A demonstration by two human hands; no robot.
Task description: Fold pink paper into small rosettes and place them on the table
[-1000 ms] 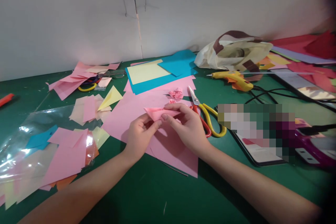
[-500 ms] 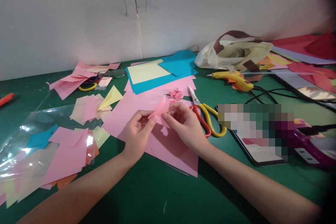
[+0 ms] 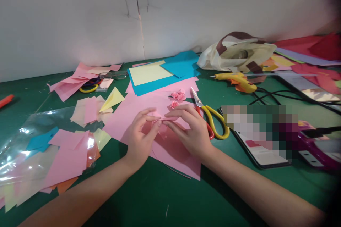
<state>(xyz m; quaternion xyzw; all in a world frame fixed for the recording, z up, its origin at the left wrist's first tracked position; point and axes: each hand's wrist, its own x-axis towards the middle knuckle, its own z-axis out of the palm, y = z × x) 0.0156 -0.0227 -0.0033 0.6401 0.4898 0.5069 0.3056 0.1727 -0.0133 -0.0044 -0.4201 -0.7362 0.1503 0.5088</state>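
Note:
My left hand and my right hand pinch a small folded pink paper between them, seen nearly edge-on. Below it lies a large pink sheet on the green table. Just beyond my right fingers sit a small pink paper rose and another pink paper flower. Scissors with red and yellow handles rest right of the flowers, partly behind my right hand.
Blue sheets and a pale yellow sheet lie behind. At left is a clear bag with paper pieces. A yellow glue gun, cloth bag and phone are at right.
The folded pink paper has tipped from upright to nearly flat and edge-on. My right hand has shifted slightly down and its fingers have moved along the paper; the small rose shows more fully.

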